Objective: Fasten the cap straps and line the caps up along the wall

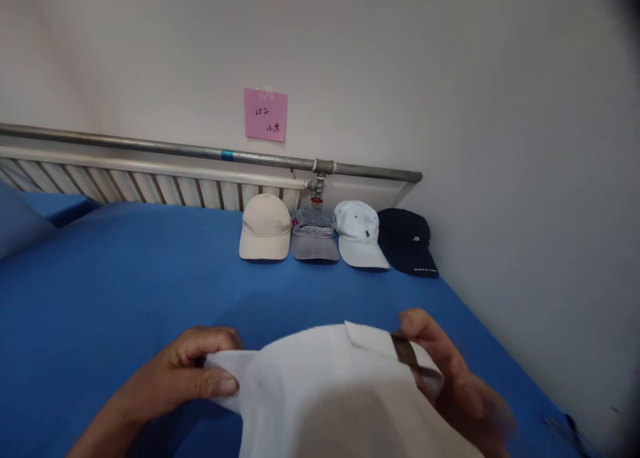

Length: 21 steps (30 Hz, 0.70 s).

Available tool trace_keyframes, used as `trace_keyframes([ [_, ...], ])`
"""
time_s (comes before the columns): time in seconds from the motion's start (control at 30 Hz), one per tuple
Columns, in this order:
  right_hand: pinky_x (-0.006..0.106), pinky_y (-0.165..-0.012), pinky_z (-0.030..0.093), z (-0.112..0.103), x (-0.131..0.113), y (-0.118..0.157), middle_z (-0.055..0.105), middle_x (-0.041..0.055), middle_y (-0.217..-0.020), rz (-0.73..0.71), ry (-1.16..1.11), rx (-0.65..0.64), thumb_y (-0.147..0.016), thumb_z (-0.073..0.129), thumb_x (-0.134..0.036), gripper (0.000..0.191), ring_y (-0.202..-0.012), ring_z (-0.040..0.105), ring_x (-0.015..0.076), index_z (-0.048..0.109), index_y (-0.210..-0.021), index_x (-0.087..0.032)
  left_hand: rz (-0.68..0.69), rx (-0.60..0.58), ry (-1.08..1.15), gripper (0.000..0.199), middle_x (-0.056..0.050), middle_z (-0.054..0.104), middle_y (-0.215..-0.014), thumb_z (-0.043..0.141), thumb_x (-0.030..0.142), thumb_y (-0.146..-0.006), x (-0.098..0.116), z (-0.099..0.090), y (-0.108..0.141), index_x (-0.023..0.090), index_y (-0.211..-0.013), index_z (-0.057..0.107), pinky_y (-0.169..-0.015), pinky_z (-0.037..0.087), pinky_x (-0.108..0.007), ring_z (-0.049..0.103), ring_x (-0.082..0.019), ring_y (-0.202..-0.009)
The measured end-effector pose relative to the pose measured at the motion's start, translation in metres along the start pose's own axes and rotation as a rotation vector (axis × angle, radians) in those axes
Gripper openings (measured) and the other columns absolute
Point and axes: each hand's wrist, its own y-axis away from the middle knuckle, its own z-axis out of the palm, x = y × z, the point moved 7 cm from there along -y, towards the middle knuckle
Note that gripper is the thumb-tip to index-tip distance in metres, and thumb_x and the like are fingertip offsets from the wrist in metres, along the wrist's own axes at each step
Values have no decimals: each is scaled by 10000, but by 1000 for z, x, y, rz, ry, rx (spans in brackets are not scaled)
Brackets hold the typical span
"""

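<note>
A white baseball cap (320, 385) is held up close to me, side-on, with its brim to the left and its back strap to the right. My left hand (200, 368) is closed on the brim, thumb on the near side and fingers behind it. At the other end, my right hand (450, 371) grips the cap by the strap, near a brown buckle piece (404, 350). Some right-hand fingers are blurred or hidden behind the strap. The lower part of the cap runs out of view.
Along the back of the blue surface (125, 278) stand a beige cap (266, 221), a grey cap (315, 238), a light blue cap (359, 231) and a black cap (407, 238). Behind them are a radiator (165, 185) and a metal pipe (190, 150). A wall (525, 178) bounds the right side.
</note>
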Motion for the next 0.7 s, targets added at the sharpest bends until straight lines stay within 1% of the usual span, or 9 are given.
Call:
trace_keyframes([
  [0.07,241,-466,423,-4,-2,-5,557,-44,-557,-3,-38,-11,-538,849,-443,496,-462,484,128,647,-961,-280,-69,78,140,215,7,613,-689,773,375,-710,-12,-8,2,174,-708,696,-560,419,-215,553,-125,-624],
  [0.17,214,-447,412,-7,-3,-10,566,-52,-559,-42,-91,29,-551,834,-345,428,-453,487,109,664,-938,-276,-140,215,309,206,15,641,-626,813,342,-658,-24,-19,3,178,-721,707,-500,414,-187,557,-106,-534],
  [0.27,181,-464,435,-8,-3,-14,598,-70,-600,-101,-199,143,-552,818,-248,421,-483,529,91,671,-945,-280,-176,346,423,188,0,696,-647,837,297,-641,-30,-25,2,187,-742,724,-513,461,-186,610,-119,-539],
  [0.33,194,-540,497,-16,0,-17,667,-61,-695,-118,-276,293,-594,792,-193,384,-561,601,98,673,-951,-269,-198,369,495,227,-23,729,-686,856,288,-622,-31,-21,-2,191,-793,743,-539,505,-207,652,-145,-563],
  [0.4,233,-622,544,-27,8,-22,725,-36,-809,-82,-328,440,-642,764,-150,329,-648,662,123,676,-944,-247,-232,353,565,291,-45,745,-705,879,273,-594,-32,-12,-8,188,-845,756,-562,539,-235,679,-171,-579],
  [0.47,279,-655,571,-39,15,-28,745,-16,-825,-43,-372,535,-662,751,-125,276,-667,685,149,682,-913,-217,-275,358,622,316,-61,752,-710,888,254,-586,-34,-4,-14,179,-865,761,-572,561,-263,695,-194,-584],
  [0.57,296,-702,593,-56,19,-36,751,-12,-775,-59,-440,625,-693,715,-86,201,-661,697,149,684,-864,-186,-321,410,677,286,-80,756,-713,879,217,-606,-38,1,-19,158,-857,757,-580,581,-290,711,-223,-600],
  [0.63,277,-711,594,-63,22,-40,758,-4,-781,-55,-475,643,-726,683,-71,174,-682,709,141,683,-862,-180,-344,469,706,252,-86,758,-721,864,165,-620,-42,1,-20,145,-843,748,-573,589,-299,717,-234,-604],
  [0.7,260,-697,587,-65,28,-43,760,1,-785,-40,-485,639,-774,653,-91,134,-704,715,137,681,-871,-179,-359,563,737,214,-81,762,-731,842,107,-629,-47,-1,-19,145,-809,733,-560,594,-299,720,-233,-599],
])
